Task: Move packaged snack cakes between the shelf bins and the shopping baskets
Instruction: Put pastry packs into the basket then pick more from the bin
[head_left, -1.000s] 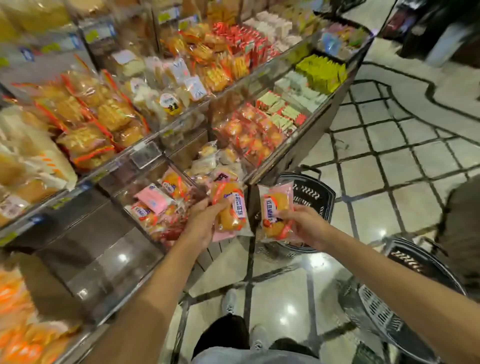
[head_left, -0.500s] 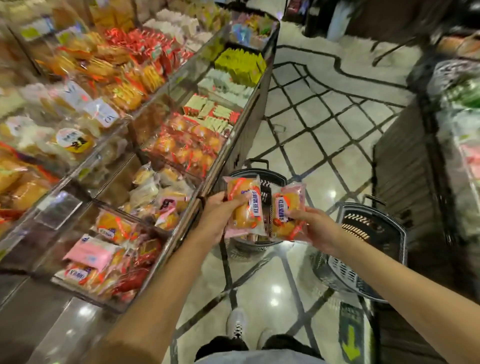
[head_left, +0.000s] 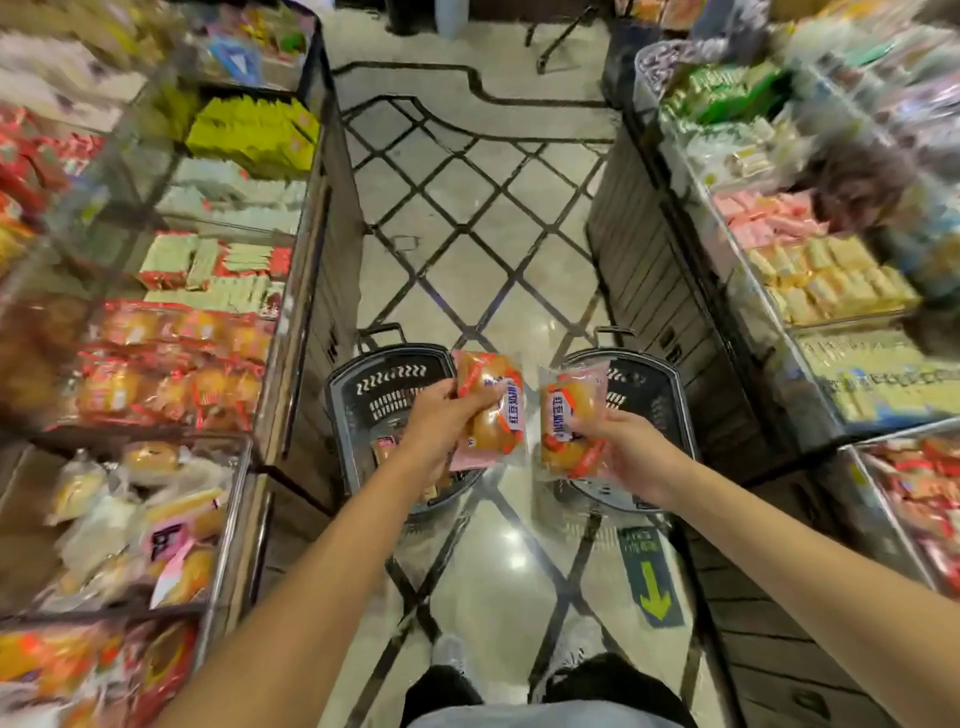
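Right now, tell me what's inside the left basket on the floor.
The left basket holds at least one snack pack; the left hand and its cake pack cover the rest.

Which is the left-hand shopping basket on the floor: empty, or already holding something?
Holding something. Inside the left basket, at least one snack cake pack shows beside the left hand; that arm hides the rest.

View swung off L shelf bins, now facing down the aisle. Both hands w/ snack pkgs moved over the baskets: left hand (head_left: 441, 415) + pkg (head_left: 493, 410) above L basket (head_left: 358, 384), right hand (head_left: 631, 449) + pkg (head_left: 569, 421) above R basket (head_left: 660, 384).
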